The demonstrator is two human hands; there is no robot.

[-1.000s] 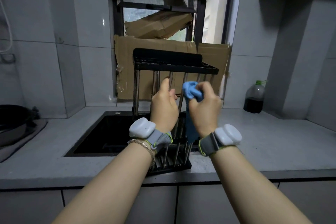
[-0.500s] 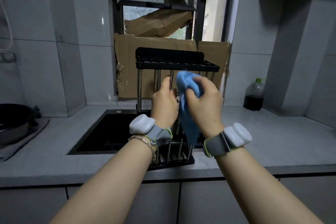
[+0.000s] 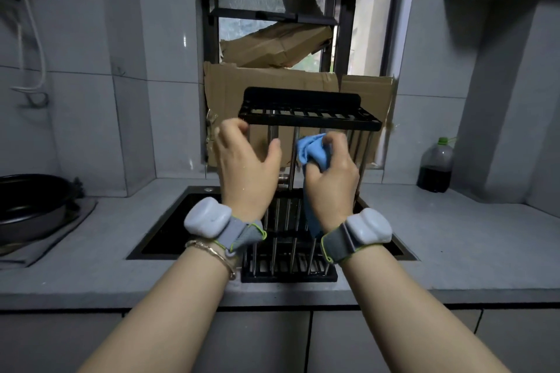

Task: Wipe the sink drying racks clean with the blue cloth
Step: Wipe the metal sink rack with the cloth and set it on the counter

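The drying rack (image 3: 309, 119) stands over the sink's front edge: a black top shelf, upright steel rods and a black base. My left hand (image 3: 247, 166) is at the shelf's front left corner, fingers curled round the left post, thumb spread toward the middle. My right hand (image 3: 330, 172) grips the bunched blue cloth (image 3: 312, 151) and presses it against an upright rod just under the shelf. A tail of the cloth hangs down behind my right wrist. Both wrists wear grey bands with white pods.
The black sink (image 3: 181, 221) sits in a grey counter (image 3: 454, 245). A dark pan (image 3: 30, 206) on a mat is at the left edge. A plastic bottle (image 3: 435, 166) of dark liquid stands at the back right. Cardboard (image 3: 272, 82) fills the window behind the rack.
My left hand let go of a middle rod and moved up and left to the shelf's corner. My right hand shifted the cloth along the rods just under the shelf.
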